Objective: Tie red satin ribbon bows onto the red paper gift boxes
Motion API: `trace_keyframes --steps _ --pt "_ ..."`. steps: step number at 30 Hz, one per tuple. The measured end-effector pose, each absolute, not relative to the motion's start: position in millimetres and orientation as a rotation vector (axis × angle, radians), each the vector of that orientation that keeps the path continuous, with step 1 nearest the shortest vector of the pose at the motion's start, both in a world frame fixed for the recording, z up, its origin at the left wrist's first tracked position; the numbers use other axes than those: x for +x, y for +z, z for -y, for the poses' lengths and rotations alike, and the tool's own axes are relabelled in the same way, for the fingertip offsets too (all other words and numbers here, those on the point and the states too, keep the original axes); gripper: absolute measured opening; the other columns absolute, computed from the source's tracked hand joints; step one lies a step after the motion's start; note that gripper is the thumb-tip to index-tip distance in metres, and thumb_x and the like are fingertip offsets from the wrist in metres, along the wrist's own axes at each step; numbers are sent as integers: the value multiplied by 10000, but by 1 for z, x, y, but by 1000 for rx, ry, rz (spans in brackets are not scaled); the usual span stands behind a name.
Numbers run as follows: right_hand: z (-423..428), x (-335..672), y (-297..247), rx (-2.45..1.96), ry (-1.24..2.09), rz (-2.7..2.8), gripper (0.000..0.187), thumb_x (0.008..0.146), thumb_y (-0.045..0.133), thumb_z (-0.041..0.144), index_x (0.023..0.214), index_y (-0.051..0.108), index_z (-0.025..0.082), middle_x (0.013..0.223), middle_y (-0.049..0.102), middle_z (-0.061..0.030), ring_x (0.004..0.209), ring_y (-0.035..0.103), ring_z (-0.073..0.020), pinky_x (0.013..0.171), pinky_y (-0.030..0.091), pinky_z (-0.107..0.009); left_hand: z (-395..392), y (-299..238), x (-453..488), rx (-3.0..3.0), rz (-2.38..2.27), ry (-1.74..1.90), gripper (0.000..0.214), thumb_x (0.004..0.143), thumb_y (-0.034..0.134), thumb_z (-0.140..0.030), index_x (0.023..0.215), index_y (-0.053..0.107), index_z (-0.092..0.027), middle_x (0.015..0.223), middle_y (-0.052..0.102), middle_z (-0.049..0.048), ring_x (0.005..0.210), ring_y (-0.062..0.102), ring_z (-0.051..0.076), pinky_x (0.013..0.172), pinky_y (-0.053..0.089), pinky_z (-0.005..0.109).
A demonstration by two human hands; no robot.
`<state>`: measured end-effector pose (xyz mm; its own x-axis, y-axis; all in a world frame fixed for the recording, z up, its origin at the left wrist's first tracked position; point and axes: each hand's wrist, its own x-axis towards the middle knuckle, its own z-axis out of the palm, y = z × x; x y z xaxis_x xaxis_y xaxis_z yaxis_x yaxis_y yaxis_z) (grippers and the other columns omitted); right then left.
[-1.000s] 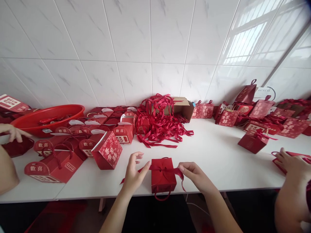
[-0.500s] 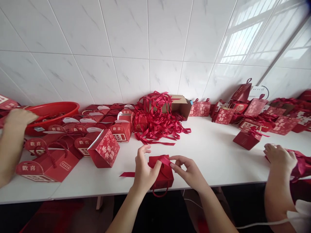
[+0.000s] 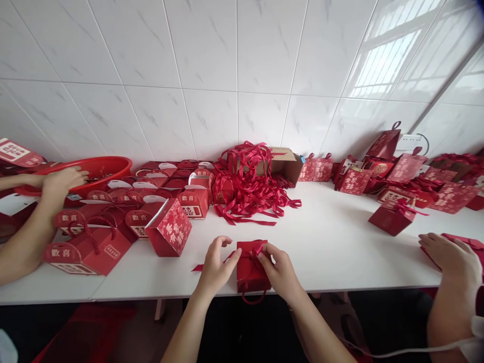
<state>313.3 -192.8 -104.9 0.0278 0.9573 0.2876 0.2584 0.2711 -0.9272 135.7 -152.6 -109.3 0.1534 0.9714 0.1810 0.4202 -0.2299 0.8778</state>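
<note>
A small red gift box (image 3: pixel 254 280) stands near the table's front edge, with a cord handle hanging over the edge. A red ribbon (image 3: pixel 257 249) crosses its top, looped at the right; its loose tail lies on the table at the left. My right hand (image 3: pixel 279 268) pinches the ribbon loop over the box. My left hand (image 3: pixel 218 264) is at the box's left side, thumb tip near the ribbon at the edge, index finger raised apart from it. The ribbon runs past this hand; its lower fingers are partly hidden.
Beyond the box lies a tangled pile of red ribbons (image 3: pixel 257 194) by a cardboard box (image 3: pixel 293 169). Red gift boxes (image 3: pixel 93 247) crowd the left, near a red basin (image 3: pixel 109 164); others stand right. Other people's hands work at left (image 3: pixel 62 184) and right (image 3: pixel 454 254).
My right hand has drawn the ribbon into a small loop, its fingers closer together. My left thumb has shifted left off the ribbon's middle. At left, another person's hand has reached into the basin.
</note>
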Motion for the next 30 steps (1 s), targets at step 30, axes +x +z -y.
trace_keyframes --steps 30 --pt "197 296 -103 -1198 739 1426 270 907 502 341 731 630 181 747 607 -51 661 524 -154 610 410 -277 146 -77 149 1796 -1043 919 180 791 653 -353 870 688 -196 938 725 71 934 664 242 893 514 383"
